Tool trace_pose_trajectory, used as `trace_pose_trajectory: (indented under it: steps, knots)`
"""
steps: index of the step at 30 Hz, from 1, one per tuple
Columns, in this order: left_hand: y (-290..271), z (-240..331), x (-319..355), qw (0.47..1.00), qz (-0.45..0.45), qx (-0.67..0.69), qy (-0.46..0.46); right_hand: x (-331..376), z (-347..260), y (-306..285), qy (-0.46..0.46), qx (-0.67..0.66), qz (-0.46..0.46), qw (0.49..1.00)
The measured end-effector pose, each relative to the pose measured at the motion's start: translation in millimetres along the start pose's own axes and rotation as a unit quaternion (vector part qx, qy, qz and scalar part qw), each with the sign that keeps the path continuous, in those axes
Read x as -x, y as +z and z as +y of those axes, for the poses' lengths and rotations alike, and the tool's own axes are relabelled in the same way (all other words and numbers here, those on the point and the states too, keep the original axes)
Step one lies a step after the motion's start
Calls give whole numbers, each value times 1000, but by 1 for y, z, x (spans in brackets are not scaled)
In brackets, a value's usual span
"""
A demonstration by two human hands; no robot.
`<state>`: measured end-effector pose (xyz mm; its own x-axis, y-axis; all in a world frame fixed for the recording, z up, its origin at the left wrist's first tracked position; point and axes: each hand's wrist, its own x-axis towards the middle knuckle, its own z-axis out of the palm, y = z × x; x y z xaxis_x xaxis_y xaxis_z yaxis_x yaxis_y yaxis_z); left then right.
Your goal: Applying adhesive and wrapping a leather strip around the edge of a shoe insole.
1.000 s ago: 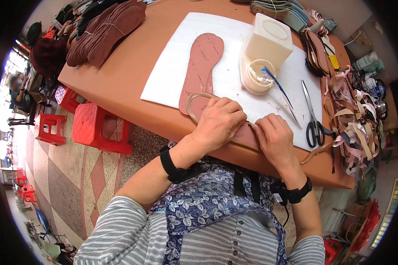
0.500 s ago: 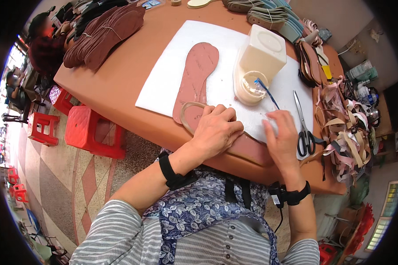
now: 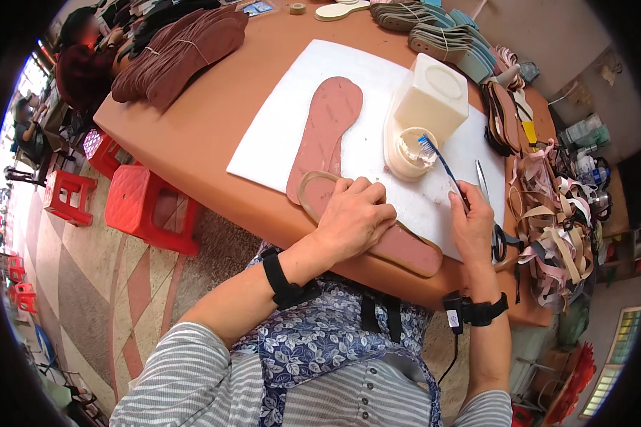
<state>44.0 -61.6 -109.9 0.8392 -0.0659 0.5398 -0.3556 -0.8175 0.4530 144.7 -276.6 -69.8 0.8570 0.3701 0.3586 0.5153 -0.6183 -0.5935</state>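
The left hand (image 3: 358,217) gripped a rimmed insole (image 3: 409,251) at the near edge of the counter (image 3: 185,135); the right hand (image 3: 473,224) pinched a brush (image 3: 445,167), bristles (image 3: 426,145) at the cup (image 3: 404,169). Overloading them could have dripped white paste (image 3: 410,151) onto the insole.

The left hand (image 3: 358,217) covers the middle of the tan-rimmed sole (image 3: 409,250), which overlaps the lower end of the flat sole (image 3: 327,117). The right hand (image 3: 472,224) hides the lower end of the blue brush (image 3: 440,160) and part of the scissors (image 3: 483,183). The striped sleeves (image 3: 174,370) run past the lower edge; a co-worker's head (image 3: 82,30) is blurred.
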Motion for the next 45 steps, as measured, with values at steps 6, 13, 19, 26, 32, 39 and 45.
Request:
trace_pose_trajectory:
  steps: [6,13,19,26,32,39,45]
  knots:
    - [0,-1,-1,1000,-2,13,-10,48,-20,-36,-17,49,-56,997]
    - [0,0,-3,998,-20,33,-41,108,-29,-46,29,16,-80,996]
    - [-1,0,-4,998,-30,35,-47,107,-28,-30,-7,74,-63,995]
    - [-2,0,-4,998,-34,32,-47,101,-32,-27,-15,140,-72,987]
    - [-4,-3,-3,995,-52,60,-54,99,-33,-20,-31,166,-60,984]
    - [-8,-10,-4,989,-77,110,-54,96,-34,-13,-49,169,-54,983]
    - [-8,-9,-3,990,-73,109,-52,95,-29,-18,-54,176,-58,981]
